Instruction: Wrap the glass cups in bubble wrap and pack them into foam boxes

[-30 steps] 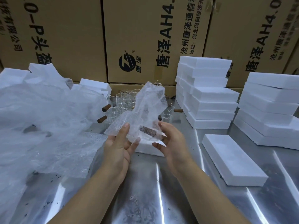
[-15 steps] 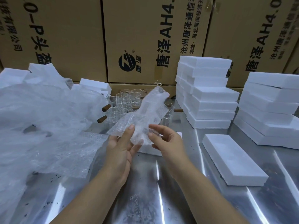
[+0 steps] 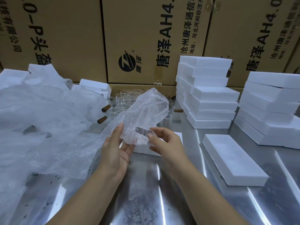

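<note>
**Q:** Item in hand?

**A:** One bundle (image 3: 146, 117) of bubble wrap. I hold it up off the metal table (image 3: 146, 197), in front of the bare cups (image 3: 125, 101), and it partly hides them. A dark patch shows through the film low down. I take it for a cup's wooden handle. I cannot make out the glass itself.

**Q:** Hands?

**A:** Both are on the lower end. My left hand (image 3: 116, 151) has the forefinger laid up the left side, with the other fingers tucked under the edge. My right hand (image 3: 165, 143) pinches the lower right corner between thumb and forefinger. The top end stands free and loose.

**Q:** Handling notes?

**A:** These are judgements only. It should be light, soft outside and brittle within. The film looks slick and springy, so loose turns will probably open unless pressed flat. Best hold is round the middle, over the body of the glass, not on the empty flap. Squeeze gently.

**Q:** Surroundings?

**A:**
- **In front of the bare cups:** a low foam box (image 3: 177, 137) sits beneath my hands. It is likely the one to fill.
- **Left of them:** a large heap of bubble wrap (image 3: 40, 127).
- **Right of them:** a foam stack (image 3: 209, 95).
- **Right and nearer me:** one flat foam slab (image 3: 233, 159), lying alone.
- **Behind them:** printed cartons (image 3: 138, 38).
</note>
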